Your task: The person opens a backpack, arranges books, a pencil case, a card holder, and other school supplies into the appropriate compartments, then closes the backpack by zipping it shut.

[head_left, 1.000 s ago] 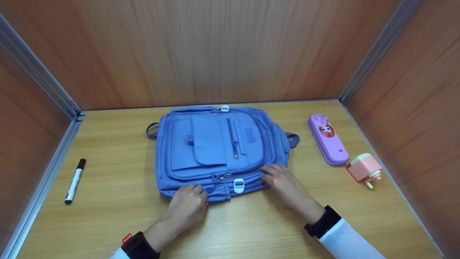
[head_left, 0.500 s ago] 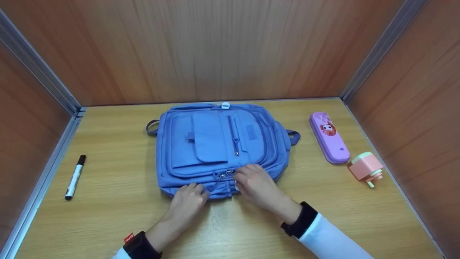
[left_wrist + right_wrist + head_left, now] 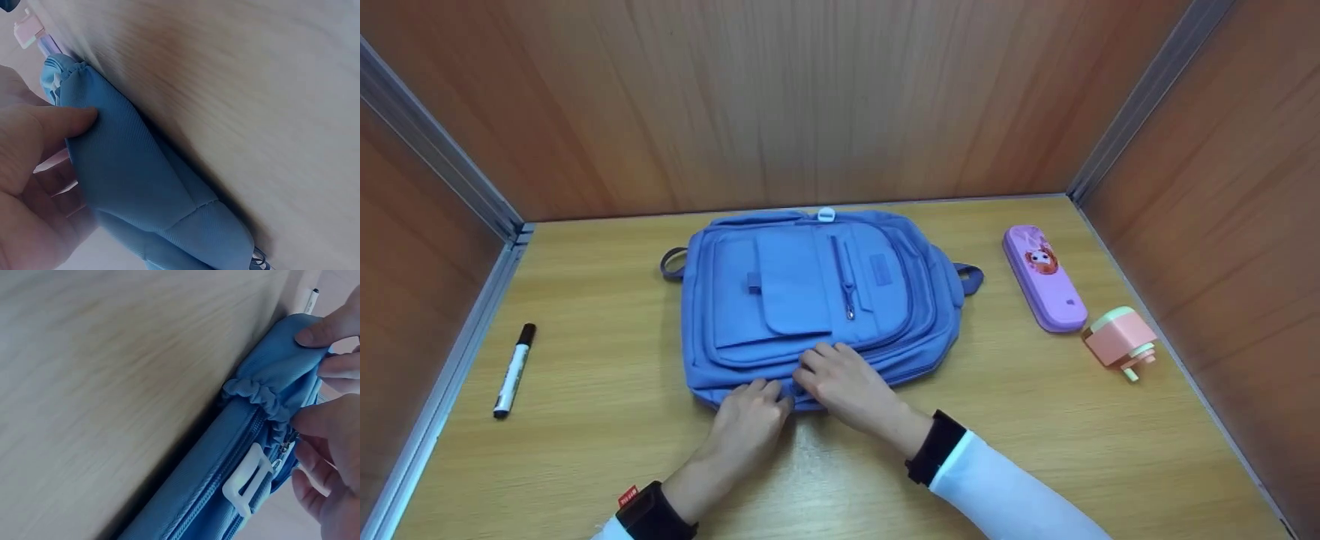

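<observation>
A blue backpack (image 3: 795,289) lies on its back on the table, its front pockets facing up. At its near left side my left hand (image 3: 748,421) pinches the fabric of the side pocket (image 3: 129,169), thumb on the outside in the left wrist view. My right hand (image 3: 847,390) is just to the right, its thumb at the gathered pocket edge (image 3: 256,389) and its curled fingers pinching at the metal zipper pulls (image 3: 284,447). The hand partly hides the pulls. A white strap buckle (image 3: 246,479) lies beside the zipper in the right wrist view.
A black-capped marker (image 3: 513,373) lies at the left. To the right are a purple pencil case (image 3: 1045,279) and a pink pencil sharpener (image 3: 1120,339). Wooden panels (image 3: 795,105) enclose the table (image 3: 607,360) at the back and sides.
My right hand has moved left along the backpack's near side, past the white buckle to the zipper pulls. The left hand keeps its grip on the side pocket.
</observation>
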The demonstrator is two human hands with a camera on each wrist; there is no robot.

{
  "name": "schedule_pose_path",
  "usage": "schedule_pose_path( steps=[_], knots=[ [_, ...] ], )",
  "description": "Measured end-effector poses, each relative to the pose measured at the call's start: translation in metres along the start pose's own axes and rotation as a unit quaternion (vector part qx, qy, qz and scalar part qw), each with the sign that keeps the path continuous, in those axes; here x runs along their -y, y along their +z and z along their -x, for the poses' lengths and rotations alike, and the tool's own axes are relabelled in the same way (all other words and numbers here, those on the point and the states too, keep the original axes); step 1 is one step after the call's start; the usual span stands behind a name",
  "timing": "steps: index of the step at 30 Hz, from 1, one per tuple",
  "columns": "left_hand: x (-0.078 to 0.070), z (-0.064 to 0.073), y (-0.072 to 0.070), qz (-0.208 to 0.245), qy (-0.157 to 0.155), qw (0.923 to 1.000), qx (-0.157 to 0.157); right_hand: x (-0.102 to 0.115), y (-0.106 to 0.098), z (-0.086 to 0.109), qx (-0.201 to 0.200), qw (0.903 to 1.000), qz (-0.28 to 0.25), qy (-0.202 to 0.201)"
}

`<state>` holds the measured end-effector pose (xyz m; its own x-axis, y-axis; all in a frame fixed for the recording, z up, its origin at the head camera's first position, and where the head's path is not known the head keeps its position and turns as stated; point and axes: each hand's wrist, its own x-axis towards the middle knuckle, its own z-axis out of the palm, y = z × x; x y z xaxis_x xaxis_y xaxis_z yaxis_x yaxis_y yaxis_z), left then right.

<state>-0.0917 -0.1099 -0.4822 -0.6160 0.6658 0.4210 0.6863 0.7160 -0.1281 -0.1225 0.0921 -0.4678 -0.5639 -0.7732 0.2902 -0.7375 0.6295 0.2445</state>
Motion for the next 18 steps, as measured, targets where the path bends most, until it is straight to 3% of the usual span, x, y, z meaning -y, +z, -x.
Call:
schedule_pose_path(
  steps=[4, 9, 12, 15, 18],
  knots=[
    [0.000, 0.000, 0.000, -0.003, 0.002, 1.0000, -0.004, 0.000, 0.004, -0.001, -0.002, 1.0000, -0.001, 0.001],
    [0.000, 0.000, 0.000, 0.006, -0.002, 1.0000, -0.001, -0.001, 0.004, 0.002, 0.012, 0.9983, -0.040, 0.039],
    [0.000, 0.000, 0.000, 0.013, -0.005, 0.9999, 0.001, -0.001, 0.002, 0.007, -0.016, 0.9940, -0.085, 0.068],
    [0.000, 0.000, 0.000, 0.019, -0.008, 0.9998, 0.004, -0.002, 0.001, 0.013, -0.074, 0.9821, -0.145, 0.095],
    [0.000, 0.000, 0.000, 0.023, -0.011, 0.9997, 0.003, -0.002, 0.001, 0.019, -0.127, 0.9621, -0.210, 0.118]
  ],
)
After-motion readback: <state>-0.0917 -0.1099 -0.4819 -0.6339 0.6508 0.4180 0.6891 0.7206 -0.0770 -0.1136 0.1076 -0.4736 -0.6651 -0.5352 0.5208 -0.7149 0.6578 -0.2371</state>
